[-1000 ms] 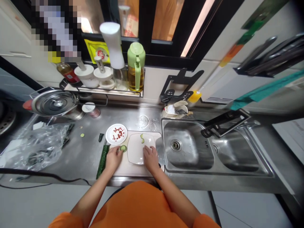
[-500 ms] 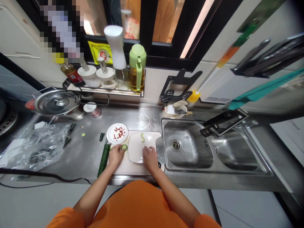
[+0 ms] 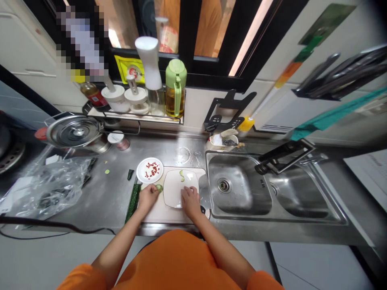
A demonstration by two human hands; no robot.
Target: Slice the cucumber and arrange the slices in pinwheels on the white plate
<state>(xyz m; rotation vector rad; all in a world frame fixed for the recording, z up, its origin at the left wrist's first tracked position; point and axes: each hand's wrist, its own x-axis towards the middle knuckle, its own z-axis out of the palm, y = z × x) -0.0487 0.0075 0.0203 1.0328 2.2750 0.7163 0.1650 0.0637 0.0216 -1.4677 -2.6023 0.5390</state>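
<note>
My left hand (image 3: 148, 196) is closed, its fingertips pinching a few thin cucumber slices (image 3: 159, 187) just left of the square white plate. My right hand (image 3: 190, 200) rests over the right part of that plate (image 3: 171, 193), fingers spaced and bent downward; whatever lies beneath the fingertips is hidden. Near the plate's far edge, two curved cucumber slices (image 3: 182, 173) form a line. Under the plate lies a pale cutting board (image 3: 154, 215). A piece of whole cucumber (image 3: 132, 203) lies beside my left wrist. Behind that hand stands a round white plate (image 3: 139, 170) with chopped red bits.
A knife's black handle (image 3: 202, 209) shows right of my right hand. The double sink (image 3: 242, 189) borders the board. Farther left are a cucumber end (image 3: 130, 174), a clear plastic bag (image 3: 60, 185), and a lidded pot (image 3: 75, 131). A seasoning rack (image 3: 136, 117) runs along the wall.
Both hands stay nearly in place. The fingers of my left hand have shifted slightly over the cucumber slices. The view has tilted a little.
</note>
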